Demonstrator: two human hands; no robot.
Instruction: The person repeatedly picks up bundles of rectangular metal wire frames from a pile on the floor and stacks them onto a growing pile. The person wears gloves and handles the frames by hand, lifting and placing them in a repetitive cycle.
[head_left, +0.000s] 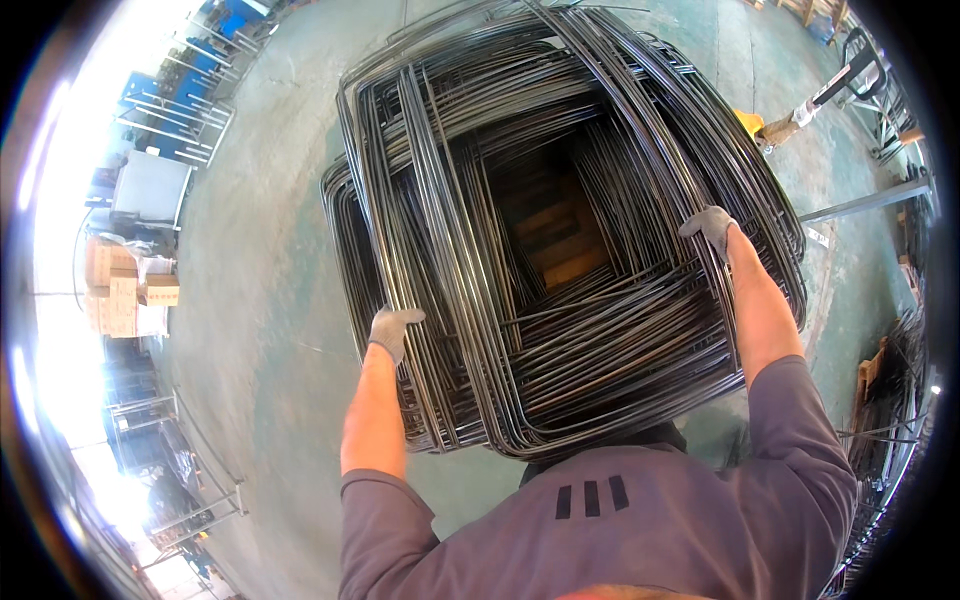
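Note:
A tall stack of dark steel wire frames (455,250) with rounded corners stands before me, layered crosswise around an open middle. Through that opening, brown wooden slats (575,268) show at the bottom. My left hand (393,334), in a grey glove, is closed on the outer rods at the stack's near left side. On the right side, my right hand (712,230), gloved alike, grips a bundle of long frame rods. The fingertips of both hands are partly hidden among the rods, so how many frames each holds cannot be told.
A pallet jack handle (848,78) rises at the far right, near a metal bar (868,202). Cardboard boxes (122,290) stand at the left, with metal racks (190,120) beyond them. More dark rods lie along the right edge.

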